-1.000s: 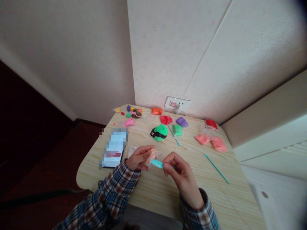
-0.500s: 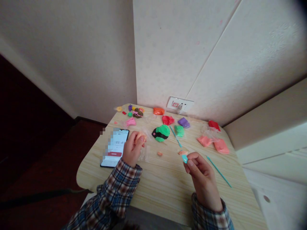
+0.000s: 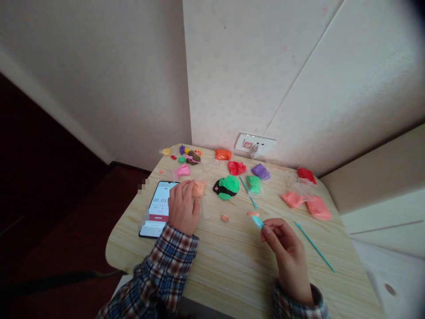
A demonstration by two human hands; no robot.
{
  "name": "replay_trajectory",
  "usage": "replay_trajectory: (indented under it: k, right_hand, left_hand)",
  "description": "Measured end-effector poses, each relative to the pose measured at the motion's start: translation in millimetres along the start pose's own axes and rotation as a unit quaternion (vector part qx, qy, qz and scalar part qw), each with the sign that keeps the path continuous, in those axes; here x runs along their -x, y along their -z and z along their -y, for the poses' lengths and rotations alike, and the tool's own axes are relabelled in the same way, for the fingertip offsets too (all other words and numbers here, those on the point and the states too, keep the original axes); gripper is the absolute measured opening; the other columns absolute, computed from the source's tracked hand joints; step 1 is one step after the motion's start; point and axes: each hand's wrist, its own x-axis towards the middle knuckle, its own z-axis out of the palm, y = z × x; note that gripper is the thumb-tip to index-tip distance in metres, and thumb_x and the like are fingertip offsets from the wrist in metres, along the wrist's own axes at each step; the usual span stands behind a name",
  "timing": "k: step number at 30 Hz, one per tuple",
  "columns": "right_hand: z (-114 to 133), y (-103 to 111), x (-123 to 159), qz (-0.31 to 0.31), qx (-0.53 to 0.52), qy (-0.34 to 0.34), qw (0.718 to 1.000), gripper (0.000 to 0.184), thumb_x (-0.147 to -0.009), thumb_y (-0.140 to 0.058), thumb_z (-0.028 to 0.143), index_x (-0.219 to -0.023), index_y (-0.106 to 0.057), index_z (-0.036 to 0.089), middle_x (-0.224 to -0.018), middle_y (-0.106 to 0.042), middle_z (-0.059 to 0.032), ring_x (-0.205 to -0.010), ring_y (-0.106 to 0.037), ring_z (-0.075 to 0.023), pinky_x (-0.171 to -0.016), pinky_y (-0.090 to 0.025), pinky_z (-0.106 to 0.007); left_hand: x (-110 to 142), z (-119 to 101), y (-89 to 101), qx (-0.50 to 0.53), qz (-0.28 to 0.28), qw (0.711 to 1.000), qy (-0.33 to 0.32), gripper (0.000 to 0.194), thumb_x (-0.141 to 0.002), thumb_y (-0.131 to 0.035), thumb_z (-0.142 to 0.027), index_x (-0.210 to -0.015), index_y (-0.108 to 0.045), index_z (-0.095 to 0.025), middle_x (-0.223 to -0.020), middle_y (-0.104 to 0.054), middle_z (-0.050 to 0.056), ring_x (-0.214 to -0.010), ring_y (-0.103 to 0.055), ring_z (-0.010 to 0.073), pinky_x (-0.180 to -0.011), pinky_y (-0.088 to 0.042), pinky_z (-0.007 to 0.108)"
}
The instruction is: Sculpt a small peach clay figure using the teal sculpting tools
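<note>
My left hand rests low over the table, partly over the phone, with thumb and fingers apart. Its fingertips touch or nearly touch a packet of peach clay, whose near side they hide. My right hand pinches a turquoise modelling tool with a flat, pointed blade. At the blade's tip shows a piece of peach clay; whether it touches the tool I cannot tell. A smaller peach lump lies between the hands. Beyond it sits a green and black clay figure with a small pink mark.
A phone showing a timer lies at left. Two more turquoise tools, one thin stick and one near the figure, lie on the wooden table. Clay packets, including purple and coral, line the back and right.
My left hand has turned palm-down and loosened around the peach clay, which now shows beyond its fingers. The right hand still pinches the tool, more of whose blade shows. The view has shifted slightly.
</note>
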Motion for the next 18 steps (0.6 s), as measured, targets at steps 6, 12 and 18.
replay_trajectory:
  k: [6,12,18]
  right_hand:
    - [4,-9,1,0.013,0.113,0.051,0.992,0.015,-0.085,-0.057,0.035,-0.080,-0.060,0.021,-0.069,-0.060,-0.0001,-0.065,-0.057,-0.0141,-0.056,-0.045,-0.023]
    - [2,-15,3,0.083,0.188,0.131,0.970,0.008,-0.087,-0.055,0.027,-0.084,-0.061,0.022,-0.069,-0.065,0.0007,-0.060,-0.060,-0.0132,-0.054,-0.048,-0.021]
    - [-5,-14,4,0.091,0.217,0.193,0.952,0.005,-0.086,-0.056,0.023,-0.088,-0.061,0.024,-0.067,-0.065,0.0014,-0.055,-0.059,-0.0128,-0.051,-0.047,-0.021]
  left_hand:
    - [5,-27,14.6,0.220,0.080,0.961,-0.150,0.027,-0.087,-0.049,-0.014,-0.114,-0.057,-0.016,-0.104,-0.063,0.011,-0.098,-0.058,0.0205,-0.087,-0.049,0.033]
    - [14,-39,11.9,0.266,0.185,0.932,-0.162,0.029,-0.092,-0.048,-0.033,-0.105,-0.063,-0.013,-0.088,-0.072,0.012,-0.083,-0.066,0.0216,-0.075,-0.053,0.033]
    - [10,-38,16.5,0.267,0.168,0.939,-0.134,0.027,-0.094,-0.044,-0.023,-0.094,-0.069,-0.014,-0.082,-0.074,0.011,-0.075,-0.068,0.0194,-0.071,-0.054,0.031]
